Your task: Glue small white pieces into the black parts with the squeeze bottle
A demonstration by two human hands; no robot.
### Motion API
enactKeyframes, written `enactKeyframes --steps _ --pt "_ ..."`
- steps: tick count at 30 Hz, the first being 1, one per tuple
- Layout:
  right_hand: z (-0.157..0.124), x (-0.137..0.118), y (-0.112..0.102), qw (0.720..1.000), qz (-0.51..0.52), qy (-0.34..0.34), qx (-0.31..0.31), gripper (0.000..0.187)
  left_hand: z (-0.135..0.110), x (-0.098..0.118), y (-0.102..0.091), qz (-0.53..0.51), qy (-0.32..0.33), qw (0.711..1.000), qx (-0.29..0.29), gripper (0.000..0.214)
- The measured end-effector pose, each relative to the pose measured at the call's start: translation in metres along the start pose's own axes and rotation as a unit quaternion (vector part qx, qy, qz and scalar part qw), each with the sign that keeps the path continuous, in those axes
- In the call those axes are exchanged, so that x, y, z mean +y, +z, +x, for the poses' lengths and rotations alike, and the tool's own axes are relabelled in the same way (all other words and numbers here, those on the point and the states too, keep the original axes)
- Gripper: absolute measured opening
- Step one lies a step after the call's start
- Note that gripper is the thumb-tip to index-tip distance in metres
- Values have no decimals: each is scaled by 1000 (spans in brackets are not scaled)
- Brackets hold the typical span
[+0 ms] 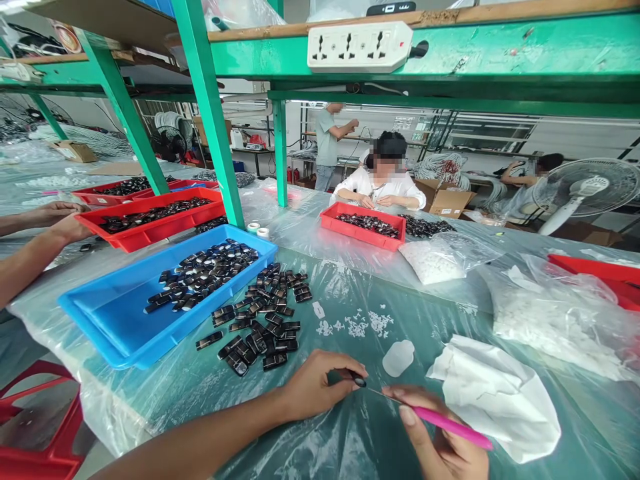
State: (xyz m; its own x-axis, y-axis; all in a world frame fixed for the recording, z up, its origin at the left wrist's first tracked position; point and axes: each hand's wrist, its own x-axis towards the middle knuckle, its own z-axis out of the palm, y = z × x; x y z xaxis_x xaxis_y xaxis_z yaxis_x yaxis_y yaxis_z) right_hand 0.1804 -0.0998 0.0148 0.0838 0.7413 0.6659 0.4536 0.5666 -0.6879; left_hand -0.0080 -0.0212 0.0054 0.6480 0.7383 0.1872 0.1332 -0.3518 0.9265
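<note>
At the far left, a co-worker's hands (70,223) are partly cut off by the frame, close against a red tray (150,235) of black parts. Nearer, a blue tray (107,313) holds more, with bare floor at its near end; loose black pieces (257,340) lie beside its right wall. Plastic sheeting (165,393) lies open from the blue tray's near edge to the person's left forearm.

The left hand (320,387) pinches a small black part (359,382) — mostly hidden by the fingertips — above the sheeting. Thin metal from a pink-handled tool (453,427) reaches it; whether it touches cannot be told. The right hand (450,457), cut off below, is closed around the tool. Behind, a carton (445,200) bears print too small to read. Rightward lie a white cloth (500,393) and a bag of white pieces (545,327) — contents blurred by plastic.
</note>
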Motion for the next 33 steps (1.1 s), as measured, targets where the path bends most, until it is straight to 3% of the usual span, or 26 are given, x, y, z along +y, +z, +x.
enactKeyframes --steps 11,22,26,29,33 --pt "-2 4 2 996 -63 -35 -55 21 -1 -2 0 32 21 999 -4 26" --pt "4 7 -1 966 -139 -191 -106 27 -1 -1 0 38 19 999 -5 25" --pt "3 8 -1 963 -137 -205 -105 29 -1 -1 -1 33 13 999 -7 25" --pt "1 3 -1 976 -105 -174 -79 31 0 1 -1 28 -4 999 -18 24" --pt "6 -6 -8 986 -116 -111 47 30 2 1 -1 26 -36 999 -18 25"
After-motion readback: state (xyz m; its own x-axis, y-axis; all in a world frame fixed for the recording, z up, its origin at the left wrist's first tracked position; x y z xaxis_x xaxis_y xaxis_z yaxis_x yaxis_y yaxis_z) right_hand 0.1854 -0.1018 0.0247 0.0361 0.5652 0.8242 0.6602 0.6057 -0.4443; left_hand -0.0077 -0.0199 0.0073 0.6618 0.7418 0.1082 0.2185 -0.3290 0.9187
